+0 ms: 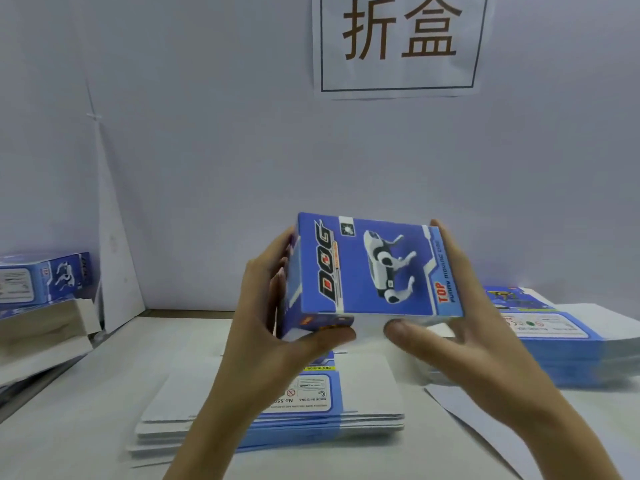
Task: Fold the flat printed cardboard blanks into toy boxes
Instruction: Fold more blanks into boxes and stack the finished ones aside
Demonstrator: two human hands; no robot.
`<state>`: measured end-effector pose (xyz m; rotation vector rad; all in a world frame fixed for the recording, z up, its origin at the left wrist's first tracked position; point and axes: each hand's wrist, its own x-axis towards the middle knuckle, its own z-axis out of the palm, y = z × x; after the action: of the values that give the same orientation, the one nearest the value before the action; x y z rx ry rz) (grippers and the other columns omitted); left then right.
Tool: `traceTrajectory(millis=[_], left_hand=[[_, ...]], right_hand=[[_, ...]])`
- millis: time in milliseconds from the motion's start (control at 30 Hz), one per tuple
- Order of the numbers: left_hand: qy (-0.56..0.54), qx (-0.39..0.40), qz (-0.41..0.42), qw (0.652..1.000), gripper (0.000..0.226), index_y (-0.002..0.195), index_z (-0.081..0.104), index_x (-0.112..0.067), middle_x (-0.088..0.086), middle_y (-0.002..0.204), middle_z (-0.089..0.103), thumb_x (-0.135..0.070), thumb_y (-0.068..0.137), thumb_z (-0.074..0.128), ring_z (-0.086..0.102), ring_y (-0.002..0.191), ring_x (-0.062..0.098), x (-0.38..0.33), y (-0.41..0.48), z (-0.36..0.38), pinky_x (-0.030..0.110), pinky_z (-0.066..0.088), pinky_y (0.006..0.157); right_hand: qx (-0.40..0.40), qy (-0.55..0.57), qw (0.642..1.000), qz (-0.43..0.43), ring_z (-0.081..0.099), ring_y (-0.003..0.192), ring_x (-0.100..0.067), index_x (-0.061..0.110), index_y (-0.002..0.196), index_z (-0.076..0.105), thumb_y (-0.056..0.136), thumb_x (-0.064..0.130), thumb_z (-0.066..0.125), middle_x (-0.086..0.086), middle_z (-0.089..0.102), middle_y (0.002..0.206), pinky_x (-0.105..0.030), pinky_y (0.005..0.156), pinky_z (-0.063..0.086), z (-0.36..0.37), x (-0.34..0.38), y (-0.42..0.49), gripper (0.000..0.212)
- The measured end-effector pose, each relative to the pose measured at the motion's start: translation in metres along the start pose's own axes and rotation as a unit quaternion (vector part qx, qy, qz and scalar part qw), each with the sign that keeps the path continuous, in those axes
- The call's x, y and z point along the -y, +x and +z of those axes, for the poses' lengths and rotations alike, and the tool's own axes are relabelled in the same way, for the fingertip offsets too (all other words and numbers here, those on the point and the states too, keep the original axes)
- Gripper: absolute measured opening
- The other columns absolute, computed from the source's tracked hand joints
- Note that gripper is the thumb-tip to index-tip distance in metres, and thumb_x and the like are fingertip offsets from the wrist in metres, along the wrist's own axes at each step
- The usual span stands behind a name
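Blue printed cardboard toy box (374, 268) with a robot-dog picture, held up off the tabletop at centre, print side to camera. The left hand (277, 306) grips its left end, thumb under the near bottom edge, fingers curled round the side. The right hand (460, 317) pinches the right end, thumb at the near lower edge, fingers up behind the right side. The box looks squared into shape. Its near end is blurred, so it is unclear whether the flaps are tucked.

Progress, judged: this one is formed or nearly so, probably at the closing or checking step. At 9 o'clock, well apart, at least one finished blue dog box (52, 275) lies on a pale pile that cannot be read clearly. Plenty is left: a stack of flat blue-and-white cardboard blanks (363, 407) lies at 6 o'clock below the hands, and a thicker second stack of blanks (561, 344) sits at 3 o'clock. Most of the work is likely still ahead.

The surface is a white tabletop (69, 427), with a loose white paper sheet (460, 407) under the 3 o'clock stack. A plain white wall (207, 150) stands close behind, with a white paper sign (398, 43) bearing large dark characters at 12 o'clock. A white panel (114, 271) leans at 10 o'clock.
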<state>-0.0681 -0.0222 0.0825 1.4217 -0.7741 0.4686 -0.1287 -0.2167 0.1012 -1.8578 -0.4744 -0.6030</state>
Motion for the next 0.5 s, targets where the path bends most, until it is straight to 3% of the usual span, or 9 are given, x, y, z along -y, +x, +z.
traceTrajectory(millis=[67, 167, 267, 333, 400, 500], left_hand=[[0.013, 0.017, -0.031, 0.999, 0.090, 0.144, 0.035, -0.032, 0.000, 0.132, 0.055, -0.021, 0.068, 0.082, 0.056, 0.121, 0.020, -0.001, 0.000, 0.002, 0.021, 0.057, 0.073], [-0.024, 0.060, -0.093, 0.994, 0.099, 0.150, 0.026, -0.017, -0.001, 0.134, 0.056, -0.035, 0.071, 0.083, 0.057, 0.120, 0.018, -0.001, -0.002, 0.008, 0.023, 0.056, 0.076], [-0.143, 0.036, -0.175, 0.973, 0.113, 0.141, 0.039, -0.024, -0.003, 0.116, 0.068, -0.066, 0.046, 0.080, 0.065, 0.108, 0.015, -0.005, -0.005, 0.018, 0.022, 0.056, 0.072], [-0.166, -0.009, -0.207, 0.964, 0.092, 0.122, 0.052, -0.033, -0.006, 0.103, 0.072, -0.074, 0.043, 0.075, 0.070, 0.096, 0.012, -0.004, -0.006, 0.024, 0.021, 0.056, 0.063], [-0.171, -0.032, -0.210, 0.962, 0.060, 0.113, 0.055, -0.035, -0.006, 0.098, 0.072, -0.061, 0.060, 0.067, 0.070, 0.093, 0.011, -0.001, -0.007, 0.028, 0.021, 0.056, 0.060], [-0.163, -0.056, -0.192, 0.966, 0.071, 0.120, 0.053, -0.031, -0.011, 0.095, 0.070, -0.059, 0.055, 0.062, 0.069, 0.096, 0.009, 0.002, -0.008, 0.030, 0.022, 0.055, 0.061]], right_hand=[[0.020, 0.087, 0.996, 0.004, 0.057, 0.121, -0.009, 0.059, 0.141, 0.021, 0.061, 0.047, 0.075, 0.020, 0.054, 0.136, -0.034, 0.100, 0.049, 0.003, -0.002, 0.002, 0.097], [-0.029, 0.155, 0.987, -0.028, 0.059, 0.118, -0.006, 0.051, 0.141, 0.028, 0.071, 0.045, 0.066, 0.018, 0.059, 0.130, -0.017, 0.092, 0.048, 0.011, -0.001, 0.005, 0.080], [-0.073, 0.228, 0.971, -0.024, 0.063, 0.111, -0.007, 0.046, 0.139, 0.036, 0.077, 0.041, 0.063, 0.013, 0.064, 0.125, -0.015, 0.081, 0.051, 0.021, 0.001, 0.006, 0.068], [-0.101, 0.243, 0.964, -0.027, 0.065, 0.110, -0.013, 0.042, 0.139, 0.040, 0.081, 0.026, 0.066, 0.005, 0.064, 0.126, -0.018, 0.077, 0.054, 0.027, -0.001, 0.007, 0.066], [-0.116, 0.266, 0.956, -0.029, 0.066, 0.109, -0.016, 0.037, 0.140, 0.042, 0.081, 0.017, 0.062, 0.001, 0.064, 0.126, -0.021, 0.074, 0.056, 0.031, -0.002, 0.007, 0.066], [-0.140, 0.270, 0.952, -0.036, 0.066, 0.107, -0.016, 0.037, 0.138, 0.045, 0.074, 0.022, 0.069, 0.003, 0.066, 0.121, -0.022, 0.072, 0.056, 0.035, -0.004, 0.007, 0.069]])
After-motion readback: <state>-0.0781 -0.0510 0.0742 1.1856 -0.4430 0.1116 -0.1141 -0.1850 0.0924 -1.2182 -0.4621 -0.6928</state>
